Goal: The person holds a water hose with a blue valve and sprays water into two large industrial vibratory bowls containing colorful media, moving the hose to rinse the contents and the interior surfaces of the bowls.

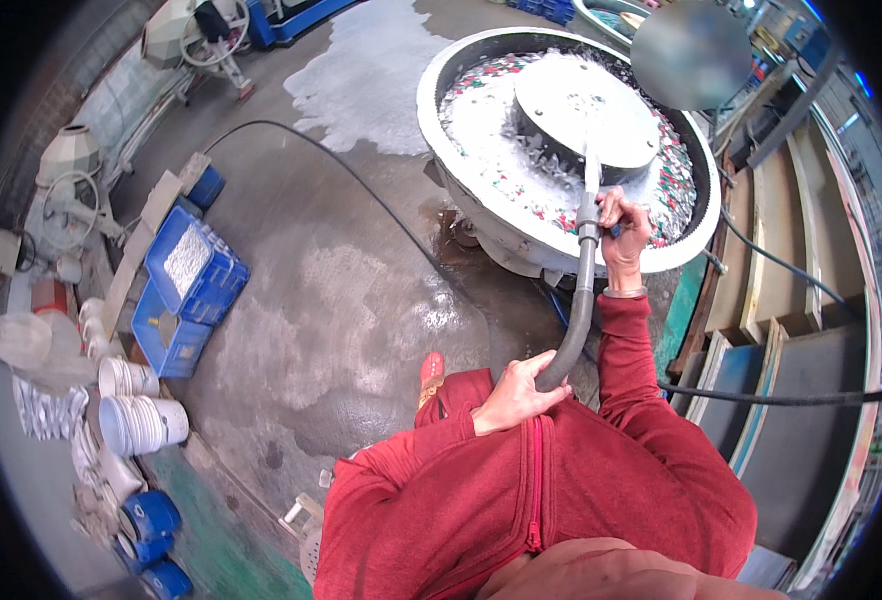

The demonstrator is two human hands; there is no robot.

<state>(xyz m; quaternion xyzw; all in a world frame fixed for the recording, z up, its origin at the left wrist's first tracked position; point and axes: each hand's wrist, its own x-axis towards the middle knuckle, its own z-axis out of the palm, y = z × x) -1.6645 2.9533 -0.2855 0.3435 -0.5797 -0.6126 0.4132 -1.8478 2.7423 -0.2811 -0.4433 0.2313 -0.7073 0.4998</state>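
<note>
A thick grey hose (580, 312) bends up from my waist and ends in a straight pipe nozzle (592, 178). My left hand (523, 394) is closed round the lower bend of the hose, close to my body. Further up, my right hand (625, 232) grips the joint of hose and nozzle, a small blue part under its fingers. Water streams from the nozzle onto a round white disc (606, 125) in the middle of a big round tub (441, 140). Around the disc, white foam (496, 150) covers many small red, green and white pieces.
A black hose (361, 180) crosses the wet floor on the left. Blue crates (216, 290), white buckets (146, 425) and blue drums (151, 515) line the left side. Wooden-edged bays (751, 260) stand on the right. A person (691, 55) is beyond the tub.
</note>
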